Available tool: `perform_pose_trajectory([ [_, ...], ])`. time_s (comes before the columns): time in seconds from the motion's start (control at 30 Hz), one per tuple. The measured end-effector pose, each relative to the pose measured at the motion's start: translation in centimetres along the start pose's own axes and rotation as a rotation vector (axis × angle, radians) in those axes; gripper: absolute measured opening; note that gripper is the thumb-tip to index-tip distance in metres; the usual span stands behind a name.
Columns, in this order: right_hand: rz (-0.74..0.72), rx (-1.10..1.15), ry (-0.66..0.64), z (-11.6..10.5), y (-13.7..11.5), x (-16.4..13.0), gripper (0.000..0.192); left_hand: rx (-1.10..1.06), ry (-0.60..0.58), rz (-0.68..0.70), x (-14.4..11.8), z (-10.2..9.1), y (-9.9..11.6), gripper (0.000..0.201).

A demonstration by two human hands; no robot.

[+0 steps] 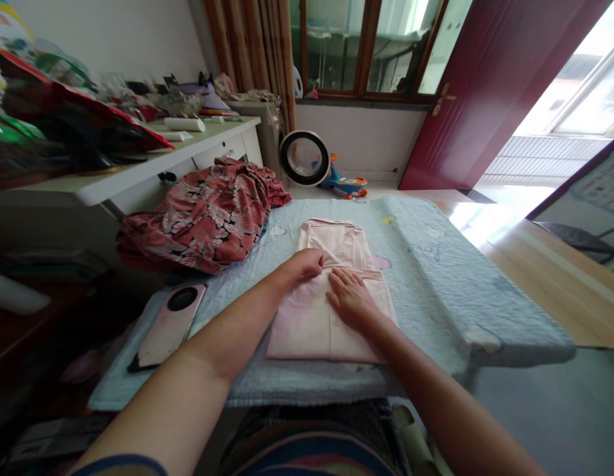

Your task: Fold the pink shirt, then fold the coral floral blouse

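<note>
A folded pale pink shirt (pixel 311 324) lies on the light blue quilted cover (pixel 416 264), with a front seam running toward me and its far part folded into a narrower panel. My left hand (pixel 309 262) is closed at the left side of the fold, its curled fingers against the fabric; the fingertips are hidden. Just to the right, my right hand (pixel 351 297) rests flat on the shirt, palm down and fingers stretched out.
A rumpled red floral cloth (pixel 212 211) is heaped at the left. Nearer me lies a phone-shaped pink item with a black circle (pixel 171 324). A cluttered white desk (pixel 103 185) stands left; a blue and orange ride-on toy (pixel 344 182) sits beyond. A dark red door (pixel 460 99) is open.
</note>
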State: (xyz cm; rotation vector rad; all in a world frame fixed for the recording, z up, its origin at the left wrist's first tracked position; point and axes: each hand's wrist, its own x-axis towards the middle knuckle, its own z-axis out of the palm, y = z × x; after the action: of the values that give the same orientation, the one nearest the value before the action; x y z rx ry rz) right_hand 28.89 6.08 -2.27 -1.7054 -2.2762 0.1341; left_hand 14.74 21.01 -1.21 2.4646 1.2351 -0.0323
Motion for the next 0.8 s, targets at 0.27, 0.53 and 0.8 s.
perform_pose_trajectory([
  [0.27,0.003,-0.011,-0.007,0.5,0.1,-0.2,0.054,-0.046,0.106,0.044,-0.2,-0.5,0.1,0.016],
  [0.53,0.032,-0.033,-0.029,0.5,-0.2,-0.3,0.053,-0.175,0.083,0.115,-0.1,-0.9,-2.0,0.027],
  [0.8,0.120,-0.050,-0.053,0.9,-0.2,-0.2,0.062,-0.105,0.160,0.119,-1.2,0.6,-2.8,0.016],
])
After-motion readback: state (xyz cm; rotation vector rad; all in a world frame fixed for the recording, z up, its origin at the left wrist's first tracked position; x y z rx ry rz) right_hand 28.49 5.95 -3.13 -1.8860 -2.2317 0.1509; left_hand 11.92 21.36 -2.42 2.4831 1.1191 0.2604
